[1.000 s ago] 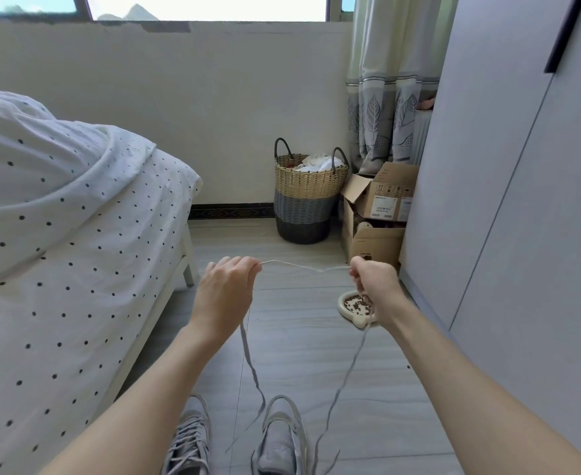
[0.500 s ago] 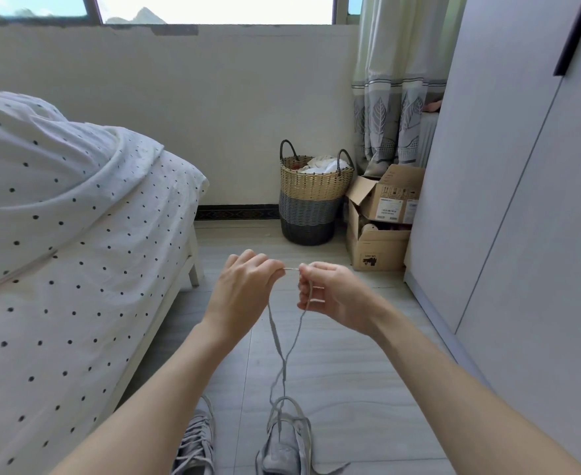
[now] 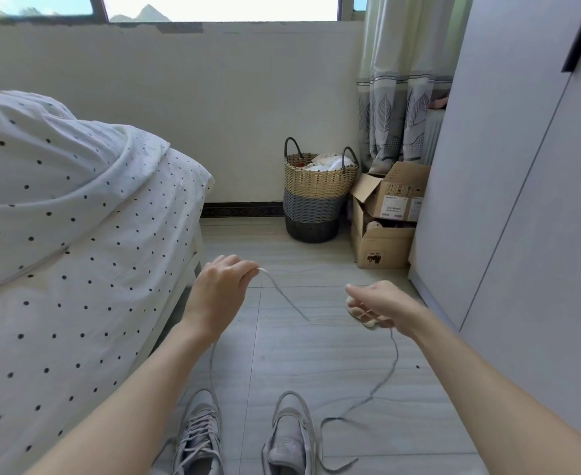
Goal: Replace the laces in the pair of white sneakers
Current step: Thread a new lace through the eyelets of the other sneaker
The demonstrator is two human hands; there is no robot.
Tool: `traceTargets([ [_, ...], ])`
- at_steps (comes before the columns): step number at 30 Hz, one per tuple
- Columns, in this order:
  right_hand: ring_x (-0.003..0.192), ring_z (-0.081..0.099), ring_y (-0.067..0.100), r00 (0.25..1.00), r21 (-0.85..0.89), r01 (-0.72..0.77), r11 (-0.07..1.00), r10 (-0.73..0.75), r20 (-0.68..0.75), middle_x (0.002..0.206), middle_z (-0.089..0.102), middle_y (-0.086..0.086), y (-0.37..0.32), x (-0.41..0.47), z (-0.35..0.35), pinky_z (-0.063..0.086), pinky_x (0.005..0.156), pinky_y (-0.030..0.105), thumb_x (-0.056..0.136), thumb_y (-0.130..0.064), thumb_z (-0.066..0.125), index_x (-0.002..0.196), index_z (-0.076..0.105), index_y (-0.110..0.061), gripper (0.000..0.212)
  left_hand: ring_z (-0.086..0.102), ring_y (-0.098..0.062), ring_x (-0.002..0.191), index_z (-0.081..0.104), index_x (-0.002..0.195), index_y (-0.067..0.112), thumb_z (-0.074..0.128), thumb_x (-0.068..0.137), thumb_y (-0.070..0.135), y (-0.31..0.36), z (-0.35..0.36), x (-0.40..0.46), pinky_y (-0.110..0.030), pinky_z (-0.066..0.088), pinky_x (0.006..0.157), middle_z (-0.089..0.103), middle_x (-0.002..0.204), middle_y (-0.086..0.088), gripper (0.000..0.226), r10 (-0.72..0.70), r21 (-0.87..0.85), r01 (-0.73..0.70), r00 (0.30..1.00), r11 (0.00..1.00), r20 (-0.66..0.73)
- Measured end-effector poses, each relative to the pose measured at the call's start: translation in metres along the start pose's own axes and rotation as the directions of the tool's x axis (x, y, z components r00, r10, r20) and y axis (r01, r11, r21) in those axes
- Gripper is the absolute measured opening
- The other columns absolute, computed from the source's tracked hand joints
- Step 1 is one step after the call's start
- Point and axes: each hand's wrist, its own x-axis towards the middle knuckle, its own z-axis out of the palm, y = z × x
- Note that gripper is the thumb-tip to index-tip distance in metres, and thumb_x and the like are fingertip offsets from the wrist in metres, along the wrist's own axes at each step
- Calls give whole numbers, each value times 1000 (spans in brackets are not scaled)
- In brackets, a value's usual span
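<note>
**Meanwhile, a loose lace stretches between two hands above a pair of sneakers**

Seen from the head view, the left hand [image 3: 219,293] pinches the pale tip of a grey lace [image 3: 284,296] between thumb and fingertips, its other fingers curled in. From that pinch the lace slants down toward 4 o'clock and reaches the right hand [image 3: 376,305], which is held out with fingers loosely curled; the strand passes under those fingers, but whether they truly grip it cannot be told through the blur. Below the right hand the lace drops in a wide curve and trails across the floor [image 3: 316,358], ending in loops beside the right sneaker [image 3: 291,437] at 6 o'clock. That shoe stands with its tongue bare and no lace through its eyelets. Just beside it, toward 7 o'clock, the left sneaker [image 3: 200,437] is laced. Both shoes stand on the pale floor boards between the person's forearms.

At 9 o'clock a bed [image 3: 59,234] with polka-dot sheets fills the frame's left side. At 12 o'clock a woven basket [image 3: 316,200] stands against the wall, with cardboard boxes [image 3: 385,217] at 1 o'clock and a grey wardrobe [image 3: 522,200] at 3 o'clock.
</note>
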Motion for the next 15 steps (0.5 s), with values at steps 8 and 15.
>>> traceTargets([
  [8, 104, 60, 13, 880, 364, 240, 900, -360, 310, 101, 67, -1, -41, -24, 44, 45, 96, 35, 99, -36, 41, 97, 64, -16, 31, 56, -18, 65, 72, 86, 15, 43, 88, 31, 27, -1, 2, -30, 47, 58, 62, 70, 2, 33, 301, 48, -304, 952, 951, 55],
  [15, 57, 51, 12, 945, 756, 117, 644, -305, 114, 69, 51, 3, -47, -23, 38, 43, 55, 22, 96, -17, 47, 71, 49, -11, 26, 59, -27, 65, 72, 80, 6, 57, 87, 15, 17, 1, -2, -34, 49, 59, 63, 69, -7, 18, 99, 19, -100, 994, 995, 50],
])
